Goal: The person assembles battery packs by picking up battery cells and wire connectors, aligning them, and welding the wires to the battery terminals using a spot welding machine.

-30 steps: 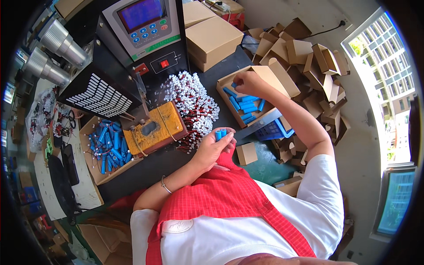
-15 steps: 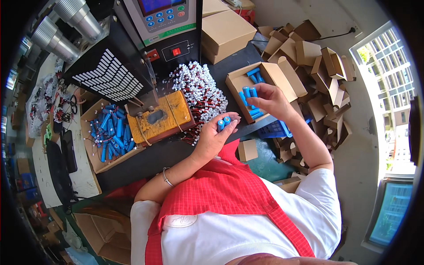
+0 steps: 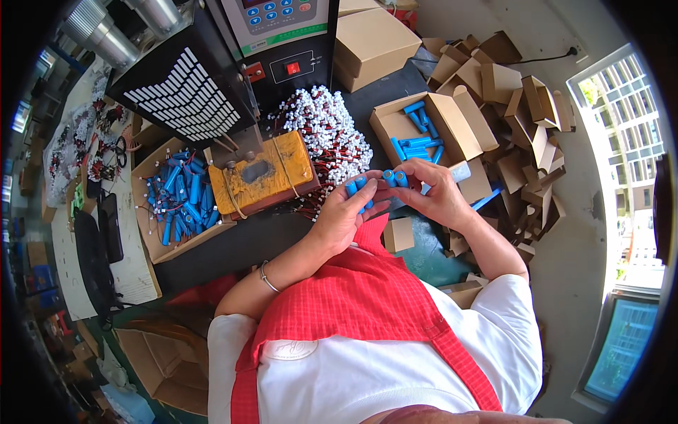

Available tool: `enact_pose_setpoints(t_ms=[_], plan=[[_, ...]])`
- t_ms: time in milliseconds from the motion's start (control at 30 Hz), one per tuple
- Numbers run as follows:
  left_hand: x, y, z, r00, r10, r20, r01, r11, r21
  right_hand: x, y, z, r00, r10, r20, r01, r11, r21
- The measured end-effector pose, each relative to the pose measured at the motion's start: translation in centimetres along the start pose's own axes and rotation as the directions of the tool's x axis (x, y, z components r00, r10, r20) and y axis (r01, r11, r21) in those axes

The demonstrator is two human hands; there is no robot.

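Observation:
Small blue cylindrical battery cells are in both my hands, which meet in front of my chest. My left hand [image 3: 344, 214] curls its fingers around a couple of blue cells [image 3: 357, 186], their ends pointing up. Close against it, my right hand [image 3: 436, 191] pinches two more blue battery cells [image 3: 395, 179] side by side. Just beyond the right hand, an open cardboard box [image 3: 381, 127] holds several loose blue cells [image 3: 418, 146]. A heap of white connectors on red and black wires [image 3: 328, 134] lies beyond my left hand.
A spot-welding machine [image 3: 289, 67] with a red switch stands at the back. Below its electrodes sits a yellow-topped block [image 3: 265, 172]. On the left, a cardboard box [image 3: 164, 260] holds wired blue cells. Folded cardboard boxes [image 3: 501, 85] pile up at right; a closed carton [image 3: 374, 42] is behind.
My right hand has come back from the cardboard box toward my left hand, bringing two battery cells with it. The view has shifted slightly.

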State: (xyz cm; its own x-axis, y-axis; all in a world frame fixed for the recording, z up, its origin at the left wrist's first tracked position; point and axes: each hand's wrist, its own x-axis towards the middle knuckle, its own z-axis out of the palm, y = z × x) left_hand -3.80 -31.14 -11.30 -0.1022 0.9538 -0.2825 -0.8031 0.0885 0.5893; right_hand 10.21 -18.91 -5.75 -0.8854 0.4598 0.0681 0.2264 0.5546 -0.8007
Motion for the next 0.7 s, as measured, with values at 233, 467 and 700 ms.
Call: enact_pose_setpoints(t_ms=[233, 467, 700], plan=[[0.6, -0.7, -0.9, 0.985, 0.172, 0.007, -0.172, 0.984, -0.044, -0.8, 0.8, 3.0, 0.938, 0.321, 0.129, -0.345, 0.851, 0.395], [0.8, -1.1, -0.8, 0.959, 0.285, -0.016, -0.285, 0.958, -0.033, -1.5, 0.5, 8.9, 0.924, 0.346, 0.163, -0.220, 0.131, 0.967], [0.3, -1.6, -0.4, 0.971, 0.240, 0.000, -0.240, 0.971, -0.001, -0.4, 0.8, 10.3, 0.880, 0.475, -0.026, -0.092, 0.223, 0.970]])
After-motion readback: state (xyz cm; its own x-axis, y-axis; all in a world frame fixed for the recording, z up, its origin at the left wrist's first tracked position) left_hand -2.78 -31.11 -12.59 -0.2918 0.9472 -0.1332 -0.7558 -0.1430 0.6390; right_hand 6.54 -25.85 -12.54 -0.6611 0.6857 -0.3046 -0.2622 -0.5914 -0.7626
